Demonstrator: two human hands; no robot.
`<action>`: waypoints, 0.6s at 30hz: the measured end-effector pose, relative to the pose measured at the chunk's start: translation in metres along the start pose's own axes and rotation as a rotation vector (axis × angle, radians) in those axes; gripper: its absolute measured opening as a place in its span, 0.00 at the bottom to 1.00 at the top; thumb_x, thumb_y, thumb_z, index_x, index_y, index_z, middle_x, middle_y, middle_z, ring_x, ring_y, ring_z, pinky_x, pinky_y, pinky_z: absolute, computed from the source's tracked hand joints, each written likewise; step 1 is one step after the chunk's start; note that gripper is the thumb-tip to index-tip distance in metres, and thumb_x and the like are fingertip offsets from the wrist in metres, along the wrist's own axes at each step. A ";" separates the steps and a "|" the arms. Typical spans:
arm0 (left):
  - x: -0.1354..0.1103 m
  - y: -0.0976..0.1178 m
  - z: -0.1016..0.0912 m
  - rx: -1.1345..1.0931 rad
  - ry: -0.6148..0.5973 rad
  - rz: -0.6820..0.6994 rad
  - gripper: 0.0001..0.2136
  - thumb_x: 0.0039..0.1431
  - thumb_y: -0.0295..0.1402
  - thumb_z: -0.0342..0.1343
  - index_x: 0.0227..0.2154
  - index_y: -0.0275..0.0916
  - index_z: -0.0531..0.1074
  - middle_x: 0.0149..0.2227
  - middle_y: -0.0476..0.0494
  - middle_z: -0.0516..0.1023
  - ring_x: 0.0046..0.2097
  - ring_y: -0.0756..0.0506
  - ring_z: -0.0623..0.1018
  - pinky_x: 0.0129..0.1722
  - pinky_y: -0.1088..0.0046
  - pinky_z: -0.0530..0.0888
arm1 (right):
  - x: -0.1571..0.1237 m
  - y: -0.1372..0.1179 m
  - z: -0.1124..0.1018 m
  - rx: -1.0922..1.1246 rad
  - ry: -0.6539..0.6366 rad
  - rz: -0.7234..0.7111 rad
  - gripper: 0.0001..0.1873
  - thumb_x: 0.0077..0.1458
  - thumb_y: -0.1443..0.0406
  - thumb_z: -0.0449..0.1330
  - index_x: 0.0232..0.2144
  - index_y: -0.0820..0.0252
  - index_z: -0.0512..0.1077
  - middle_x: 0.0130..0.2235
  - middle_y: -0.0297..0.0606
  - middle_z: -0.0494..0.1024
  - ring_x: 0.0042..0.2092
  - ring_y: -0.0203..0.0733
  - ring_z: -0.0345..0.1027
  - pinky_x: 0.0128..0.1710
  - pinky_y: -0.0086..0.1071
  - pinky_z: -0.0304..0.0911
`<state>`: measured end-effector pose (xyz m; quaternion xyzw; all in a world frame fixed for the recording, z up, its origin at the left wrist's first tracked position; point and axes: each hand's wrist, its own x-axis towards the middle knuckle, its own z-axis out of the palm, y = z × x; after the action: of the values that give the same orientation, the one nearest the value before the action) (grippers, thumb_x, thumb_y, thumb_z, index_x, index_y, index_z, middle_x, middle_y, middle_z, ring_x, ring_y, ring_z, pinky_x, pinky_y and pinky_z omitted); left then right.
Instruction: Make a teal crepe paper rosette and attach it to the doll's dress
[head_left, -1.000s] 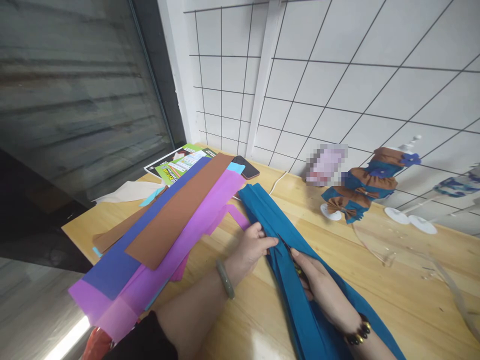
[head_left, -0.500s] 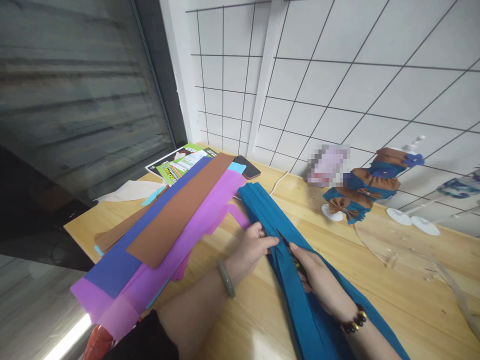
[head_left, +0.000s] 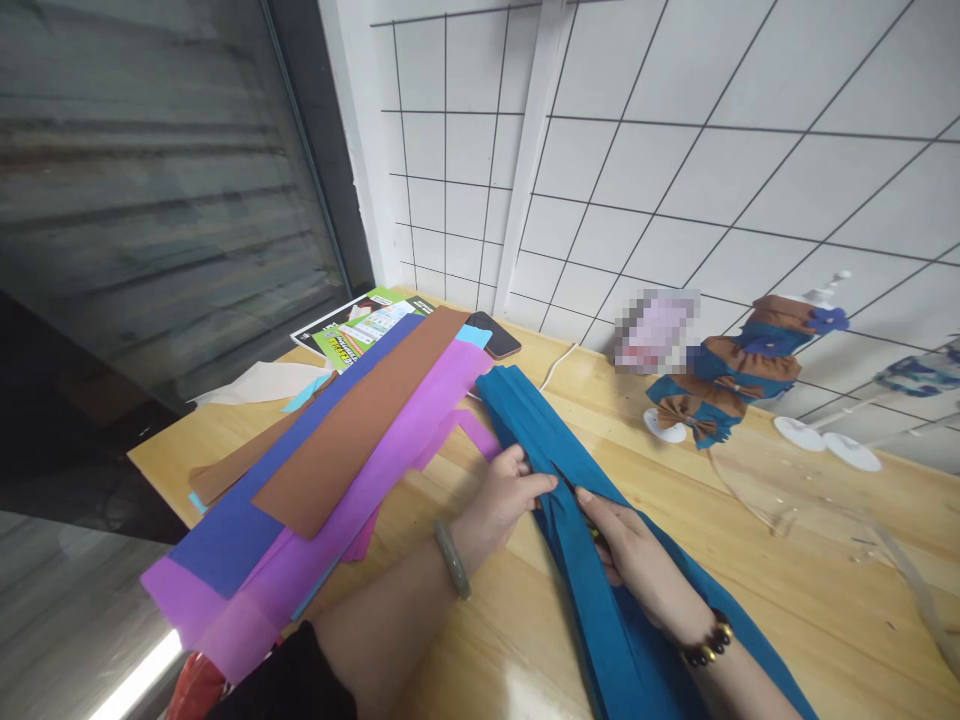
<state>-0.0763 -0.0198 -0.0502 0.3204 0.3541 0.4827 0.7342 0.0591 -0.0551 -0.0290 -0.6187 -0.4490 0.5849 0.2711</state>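
A long teal cloth (head_left: 536, 415) runs from the table's middle toward me, folded lengthwise and creased. My left hand (head_left: 514, 492) pinches its left edge, thumb on top and fingers curled underneath. My right hand (head_left: 626, 545) is closed around a pair of dark scissors (head_left: 568, 480). Their narrow pointed blades lie against the cloth just right of my left thumb, along a slit between its folds. Most of the handle is hidden in my palm, with a bit of yellow showing.
Left of my hands, brown (head_left: 360, 430), blue (head_left: 240, 550) and purple cloth strips (head_left: 322, 555) lie stacked. Behind them are printed leaflets (head_left: 352, 335) and a phone (head_left: 495, 337). Brown-and-teal bows (head_left: 697, 410) hang on a white stand at right, by the grid wall (head_left: 675, 160).
The scissors have shifted slightly, and their blades look narrower and closer together. Both hands stay nearly where they were; the cloth has barely moved.
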 end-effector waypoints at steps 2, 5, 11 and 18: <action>0.000 0.000 0.000 0.003 0.006 -0.008 0.11 0.39 0.28 0.60 0.28 0.37 0.67 0.27 0.50 0.71 0.26 0.53 0.70 0.24 0.79 0.63 | 0.000 0.000 0.000 -0.002 0.000 -0.003 0.24 0.48 0.44 0.51 0.20 0.55 0.52 0.15 0.19 0.44 0.16 0.27 0.35 0.16 0.25 0.34; 0.001 0.000 -0.002 0.019 0.006 -0.007 0.11 0.40 0.29 0.60 0.29 0.37 0.67 0.29 0.49 0.72 0.27 0.53 0.69 0.24 0.80 0.62 | 0.000 0.002 0.001 -0.005 -0.005 -0.012 0.24 0.48 0.44 0.51 0.19 0.55 0.51 0.14 0.19 0.44 0.16 0.27 0.35 0.15 0.25 0.34; 0.003 -0.001 -0.006 -0.006 0.035 0.072 0.07 0.46 0.30 0.57 0.30 0.37 0.67 0.27 0.50 0.69 0.27 0.53 0.68 0.28 0.78 0.64 | 0.001 0.002 0.002 -0.008 -0.031 -0.065 0.22 0.50 0.45 0.49 0.20 0.56 0.54 0.13 0.19 0.49 0.14 0.27 0.39 0.14 0.25 0.38; 0.005 0.004 -0.007 -0.019 0.096 0.093 0.07 0.44 0.28 0.57 0.26 0.37 0.64 0.25 0.52 0.67 0.25 0.54 0.66 0.27 0.77 0.63 | 0.003 0.004 0.003 -0.032 -0.026 -0.106 0.23 0.49 0.45 0.50 0.19 0.57 0.56 0.12 0.21 0.51 0.14 0.27 0.42 0.14 0.25 0.39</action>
<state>-0.0828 -0.0126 -0.0516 0.3061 0.3689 0.5345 0.6961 0.0572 -0.0551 -0.0348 -0.5906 -0.4941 0.5703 0.2860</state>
